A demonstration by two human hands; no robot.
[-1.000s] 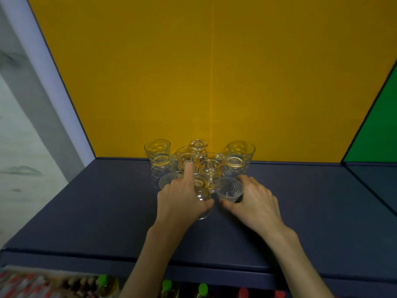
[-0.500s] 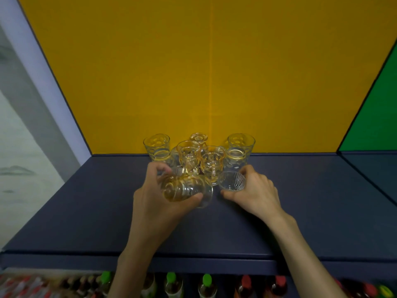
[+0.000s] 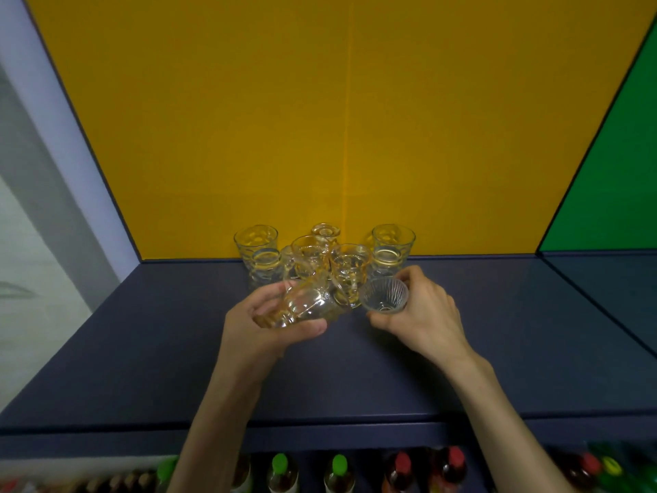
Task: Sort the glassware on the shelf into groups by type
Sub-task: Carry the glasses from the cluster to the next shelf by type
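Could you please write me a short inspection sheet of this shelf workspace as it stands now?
Surface: dark blue shelf, against a yellow back panel.
Job's things: clustered glasses at the back, including two tumblers; stemmed glass tilted; small ribbed glass.
Clutter: nothing seen.
Grippers: left hand holds the stemmed glass; right hand grips the small ribbed glass.
Cables: nothing seen.
Surroundings: capped bottles below; green panel at right.
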